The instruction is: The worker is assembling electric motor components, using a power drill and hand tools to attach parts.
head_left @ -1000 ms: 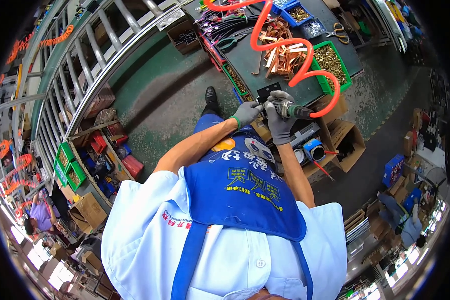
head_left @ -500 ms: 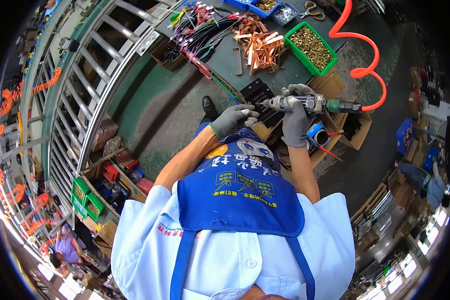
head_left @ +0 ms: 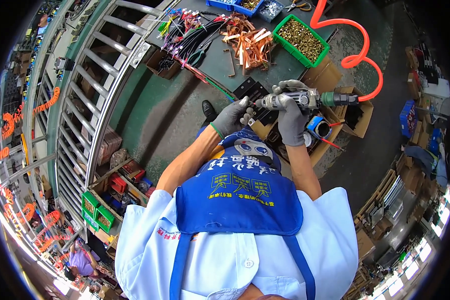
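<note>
Left fingers [head_left: 244, 102] perhaps hide the power tool's [head_left: 310, 98] tip; the upper edge cuts the orange hose [head_left: 366, 42].

The blue fabric bib apron [head_left: 240, 217] carries large white Chinese characters [head_left: 247, 164], three yellow square framed marks with lettering [head_left: 241, 185] and a line of yellow characters [head_left: 242, 199]; red characters [head_left: 168, 235] mark the pale blue short-sleeved shirt [head_left: 315, 240], partly covered by the apron's strap
</note>
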{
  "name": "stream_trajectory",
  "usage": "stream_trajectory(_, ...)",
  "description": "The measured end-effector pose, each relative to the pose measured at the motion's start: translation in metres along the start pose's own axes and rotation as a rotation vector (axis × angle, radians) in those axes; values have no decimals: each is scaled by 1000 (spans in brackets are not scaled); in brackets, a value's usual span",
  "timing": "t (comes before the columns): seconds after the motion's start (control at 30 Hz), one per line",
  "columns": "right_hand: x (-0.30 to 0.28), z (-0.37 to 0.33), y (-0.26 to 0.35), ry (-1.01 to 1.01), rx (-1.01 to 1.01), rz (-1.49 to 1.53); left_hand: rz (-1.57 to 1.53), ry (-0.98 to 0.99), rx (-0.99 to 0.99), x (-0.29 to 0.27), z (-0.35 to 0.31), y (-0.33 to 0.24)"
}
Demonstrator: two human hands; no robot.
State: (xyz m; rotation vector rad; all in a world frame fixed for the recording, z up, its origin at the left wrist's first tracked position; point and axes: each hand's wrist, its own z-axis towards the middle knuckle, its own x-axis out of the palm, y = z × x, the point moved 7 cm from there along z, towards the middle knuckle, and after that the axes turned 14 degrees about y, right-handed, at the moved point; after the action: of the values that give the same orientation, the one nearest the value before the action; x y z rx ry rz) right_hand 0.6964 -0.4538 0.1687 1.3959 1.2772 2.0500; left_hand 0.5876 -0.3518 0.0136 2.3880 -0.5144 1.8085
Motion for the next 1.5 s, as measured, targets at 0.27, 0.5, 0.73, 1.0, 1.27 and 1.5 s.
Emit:
stream_trajectory(0.27, 2, 3, 11, 90, -61, -186, 9, -20, -100, 15, 23, 14)
stream_trajectory(0.5, -41, 35, -50, -23, -72, -243, 602, -212, -130, 8, 7, 10)
stream_trajectory(0.73, -46, 41, -75, -8, -4, -277, 639, -330, -21, -7, -23, -12)
stream_trajectory(1.0, -45, 52, -84, 90, 81, -322, 839, -404, 76, 9, -40, -35)
stream_trajectory(1.27, -31, 51, -86, 194, -68, -378, 1615, -402, 551, 163, -27, -80)
stream_trajectory(1.5, -52, 49, -91, 224, -149, -646, 1917, -131, 499, 163, 29, -86)
